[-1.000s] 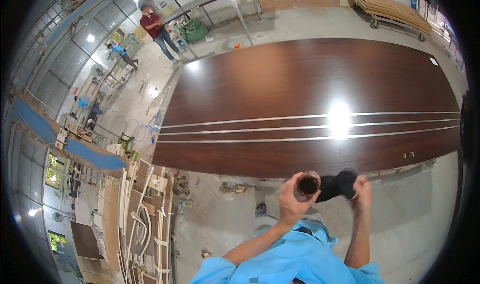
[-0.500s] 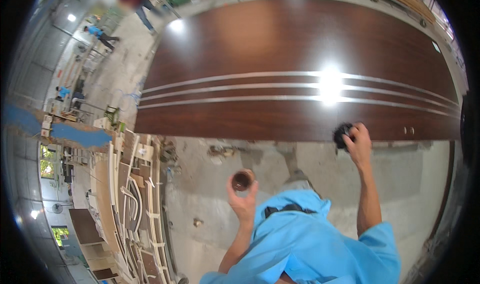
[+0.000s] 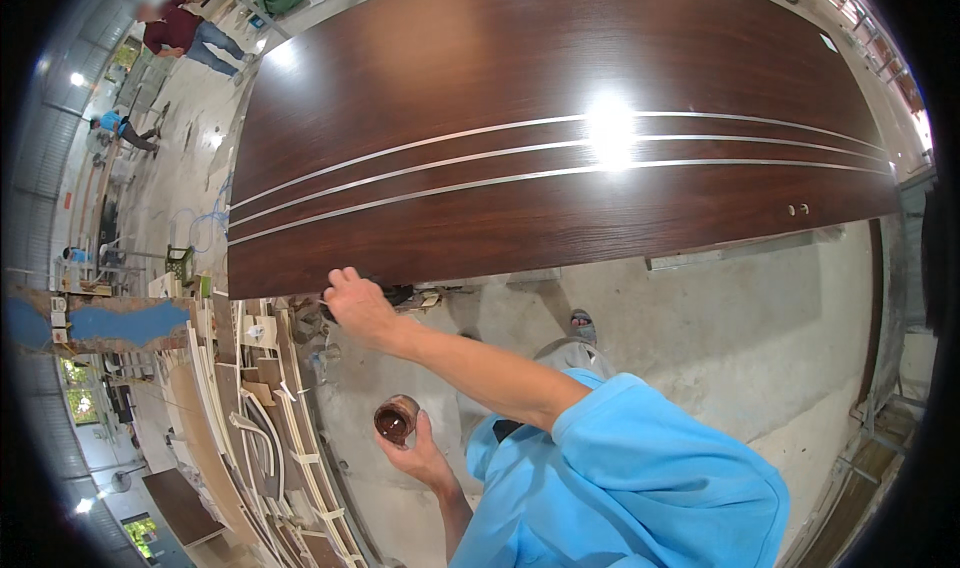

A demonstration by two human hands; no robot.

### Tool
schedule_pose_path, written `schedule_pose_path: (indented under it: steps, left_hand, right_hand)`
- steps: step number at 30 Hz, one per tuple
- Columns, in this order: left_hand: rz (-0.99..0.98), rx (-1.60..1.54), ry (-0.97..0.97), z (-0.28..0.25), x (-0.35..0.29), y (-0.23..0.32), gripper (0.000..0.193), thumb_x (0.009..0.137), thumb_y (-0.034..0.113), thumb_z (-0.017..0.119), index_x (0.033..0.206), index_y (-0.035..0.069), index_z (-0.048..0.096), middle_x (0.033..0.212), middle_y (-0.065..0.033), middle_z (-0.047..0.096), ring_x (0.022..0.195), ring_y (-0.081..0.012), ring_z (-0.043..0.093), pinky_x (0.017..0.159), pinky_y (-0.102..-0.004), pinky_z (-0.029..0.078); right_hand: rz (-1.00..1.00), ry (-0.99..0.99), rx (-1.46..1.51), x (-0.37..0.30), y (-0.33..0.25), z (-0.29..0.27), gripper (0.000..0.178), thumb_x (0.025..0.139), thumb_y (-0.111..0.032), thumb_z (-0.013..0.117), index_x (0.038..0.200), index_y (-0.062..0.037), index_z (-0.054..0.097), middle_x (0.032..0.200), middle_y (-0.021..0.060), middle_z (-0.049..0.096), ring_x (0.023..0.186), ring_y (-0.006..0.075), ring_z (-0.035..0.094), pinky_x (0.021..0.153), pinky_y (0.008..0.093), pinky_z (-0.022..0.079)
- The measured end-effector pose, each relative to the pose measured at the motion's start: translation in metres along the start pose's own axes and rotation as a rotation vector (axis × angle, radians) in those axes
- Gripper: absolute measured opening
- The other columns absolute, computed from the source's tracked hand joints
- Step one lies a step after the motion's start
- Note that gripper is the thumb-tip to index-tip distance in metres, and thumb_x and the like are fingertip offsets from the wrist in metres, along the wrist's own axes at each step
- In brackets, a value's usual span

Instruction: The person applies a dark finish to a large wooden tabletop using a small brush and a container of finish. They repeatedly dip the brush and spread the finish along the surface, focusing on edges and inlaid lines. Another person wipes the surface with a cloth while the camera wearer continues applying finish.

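A large dark brown wood-grain door (image 3: 480, 203) lies flat in front of me, with three thin silver strips along its length. My right hand (image 3: 360, 308) is at the near edge of its left end, fingers closed on a black wad (image 3: 327, 310), cloth or sponge, mostly hidden under the hand. Closer to my body, my left hand (image 3: 418, 455) is wrapped round a small round jar (image 3: 396, 420). The jar's mouth faces up and its inside is coated dark brown. It is held below the door's edge, apart from it.
White and brown trim strips and boards (image 3: 270, 438) are stacked at my left. Concrete floor (image 3: 690, 338) shows between me and the door. Beyond the door's far left corner stands a person in a dark red shirt (image 3: 175, 30); another in blue (image 3: 115, 123) is farther off.
My right hand has swept from the right part of the door's near edge to its left end, the black wad in it. My left hand has moved left and nearer with the jar. My view has shifted.
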State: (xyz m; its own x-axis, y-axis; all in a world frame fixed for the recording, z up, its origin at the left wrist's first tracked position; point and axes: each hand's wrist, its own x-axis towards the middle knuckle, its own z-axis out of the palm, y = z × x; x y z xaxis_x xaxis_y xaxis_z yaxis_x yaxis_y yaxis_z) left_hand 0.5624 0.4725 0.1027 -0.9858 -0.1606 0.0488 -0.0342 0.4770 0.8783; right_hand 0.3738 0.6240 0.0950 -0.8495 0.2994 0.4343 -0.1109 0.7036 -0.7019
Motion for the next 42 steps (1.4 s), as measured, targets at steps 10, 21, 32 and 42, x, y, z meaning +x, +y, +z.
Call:
schedule_pose_path:
  steps: [10, 21, 32, 42]
  left_hand:
    - [0.014, -0.092, 0.128, 0.008, -0.015, 0.021, 0.061, 0.086, 0.003, 0.076, 0.138, -0.009, 0.046, 0.126, -0.0202, 0.06, 0.115, -0.0276, 0.061, 0.1, -0.0411, 0.049]
    - [0.006, -0.064, -0.015, 0.06, -0.053, 0.045, 0.065, 0.083, 0.006, 0.081, 0.136, -0.01, 0.048, 0.124, -0.0188, 0.062, 0.112, -0.0252, 0.061, 0.101, -0.0388, 0.047]
    - [0.059, -0.046, 0.075, 0.051, -0.052, 0.057, 0.07, 0.077, 0.01, 0.085, 0.135, -0.006, 0.051, 0.12, -0.0172, 0.066, 0.11, -0.0263, 0.066, 0.099, -0.0378, 0.05]
    - [0.017, 0.016, 0.197, -0.021, -0.015, 0.029, 0.067, 0.079, 0.006, 0.082, 0.136, -0.005, 0.049, 0.125, -0.0147, 0.061, 0.115, -0.0235, 0.06, 0.103, -0.0368, 0.045]
  right_hand:
    - [-0.004, -0.069, -0.286, -0.081, 0.104, -0.126, 0.009, 0.079, -0.009, 0.064, 0.085, -0.0029, 0.064, 0.099, 0.0137, 0.056, 0.096, 0.0305, 0.059, 0.071, 0.0401, 0.056]
    - [0.663, 0.482, -0.683, -0.367, 0.218, -0.466, 0.016, 0.088, -0.006, 0.071, 0.091, -0.0012, 0.056, 0.12, 0.0221, 0.058, 0.108, 0.0406, 0.057, 0.093, 0.045, 0.048]
    - [0.466, 0.453, -0.351, -0.332, 0.21, -0.381, 0.021, 0.082, -0.001, 0.071, 0.079, -0.0008, 0.05, 0.103, 0.0195, 0.058, 0.097, 0.0364, 0.06, 0.087, 0.0408, 0.048]
    - [0.086, 0.138, -0.126, -0.135, 0.089, -0.128, 0.022, 0.074, -0.009, 0.08, 0.082, -0.0031, 0.061, 0.106, 0.0159, 0.062, 0.094, 0.0375, 0.062, 0.076, 0.0476, 0.053]
